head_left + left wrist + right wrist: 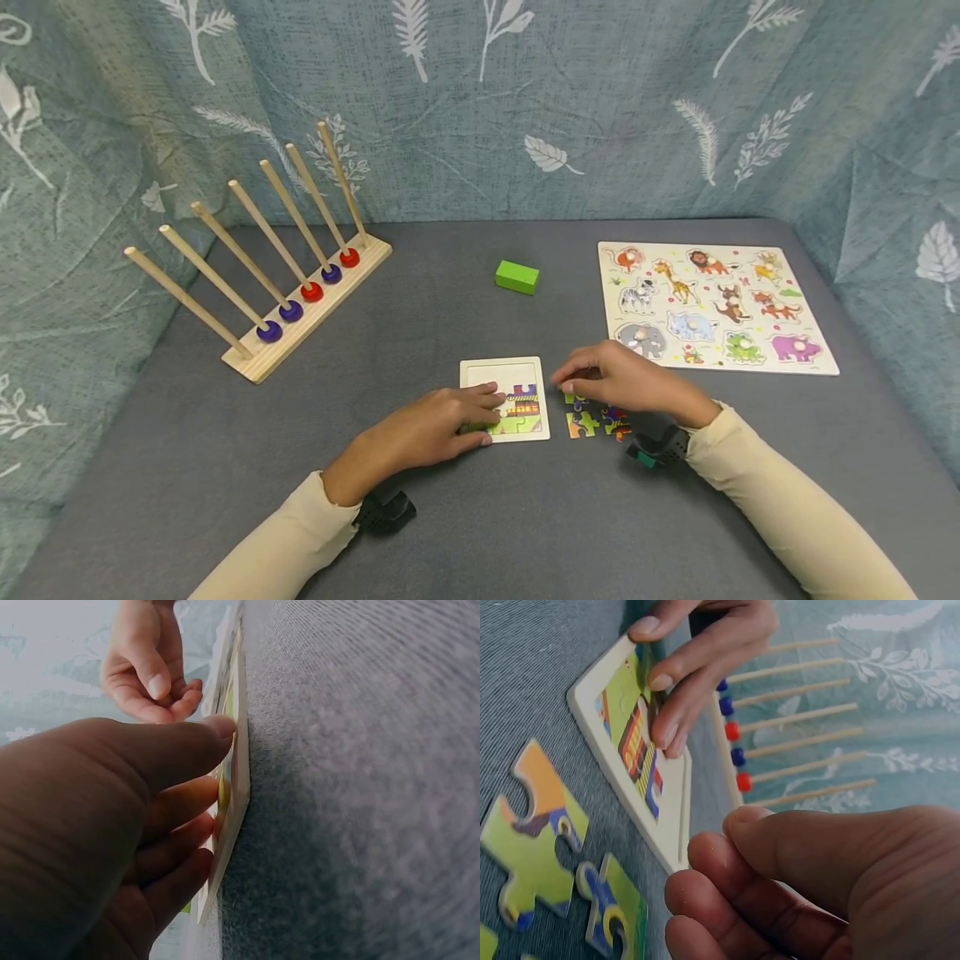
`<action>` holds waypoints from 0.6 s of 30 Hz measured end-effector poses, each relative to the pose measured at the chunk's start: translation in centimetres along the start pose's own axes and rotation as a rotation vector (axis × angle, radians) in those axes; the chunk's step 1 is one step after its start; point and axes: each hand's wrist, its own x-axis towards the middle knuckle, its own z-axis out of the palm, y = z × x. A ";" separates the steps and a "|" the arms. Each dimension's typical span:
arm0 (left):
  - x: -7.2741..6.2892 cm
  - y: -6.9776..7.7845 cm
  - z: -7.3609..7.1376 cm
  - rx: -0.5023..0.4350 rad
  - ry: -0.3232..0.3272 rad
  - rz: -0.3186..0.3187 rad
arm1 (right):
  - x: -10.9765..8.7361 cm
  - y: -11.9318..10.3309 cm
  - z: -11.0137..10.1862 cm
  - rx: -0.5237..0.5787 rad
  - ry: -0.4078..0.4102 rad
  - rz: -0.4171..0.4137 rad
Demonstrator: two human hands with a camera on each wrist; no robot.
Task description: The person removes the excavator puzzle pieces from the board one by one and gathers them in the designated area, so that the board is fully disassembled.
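A small square wooden puzzle tray (498, 362) lies on the table, with joined jigsaw pieces (523, 408) filling its lower right part. My left hand (438, 425) rests over the tray's left side; its fingertips touch the pieces and the thumb lies at the near rim. Just right of the tray, my right hand (633, 379) hovers over several loose jigsaw pieces (582, 425). In the right wrist view its thumb and index fingertip meet, the other fingers curl loosely, and nothing shows between them. A green and orange piece (525, 859) lies below that hand, apart from the tray.
A wooden peg stand (300, 329) with red and purple rings stands at the left. A green block (517, 277) lies beyond the tray. At the back right is an animal knob-puzzle board (720, 292), close to my right hand. A patterned curtain (480, 125) hangs behind the table.
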 end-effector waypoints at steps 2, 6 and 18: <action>0.0 0.0 0.0 -0.003 0.006 0.004 | 0.4 -0.1 0.2 0.001 -0.002 -0.008; 0.1 0.0 0.0 0.000 0.023 0.013 | 1.0 -0.2 0.6 -0.003 -0.011 -0.005; 0.3 0.0 0.2 0.020 0.055 0.043 | 2.3 -0.3 1.4 0.020 -0.010 -0.035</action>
